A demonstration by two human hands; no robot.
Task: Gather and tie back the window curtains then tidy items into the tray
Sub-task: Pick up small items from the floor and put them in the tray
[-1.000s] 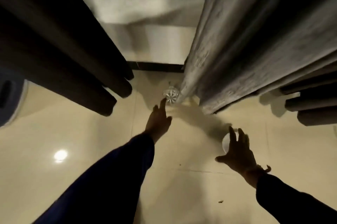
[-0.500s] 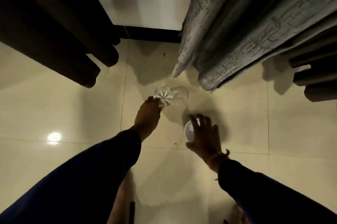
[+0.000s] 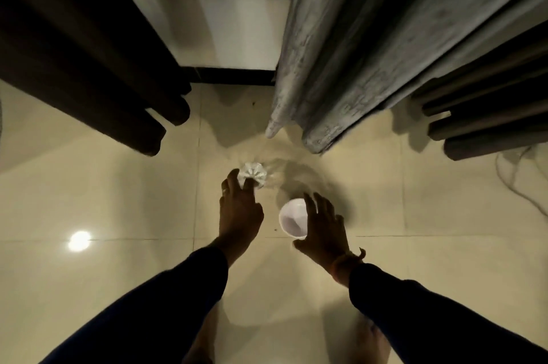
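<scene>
Glass [image 3: 253, 174] lies on its side on the floor [image 3: 89, 185] at centre frame, long axis running right, faceted base toward your left hand [image 3: 238, 209], whose fingertips touch it without closing. Your right hand [image 3: 323, 230] curls round the upright white cup [image 3: 293, 218], mouth facing up. Curtains [image 3: 341, 67] hang parted in the upper frame; no tie is visible. No tray is in sight, so tidying looks barely begun.

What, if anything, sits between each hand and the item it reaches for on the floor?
Nothing visible. The left hand already has fingertips on the clear glass, and the right hand curls around the white cup. No tray is in view.
</scene>
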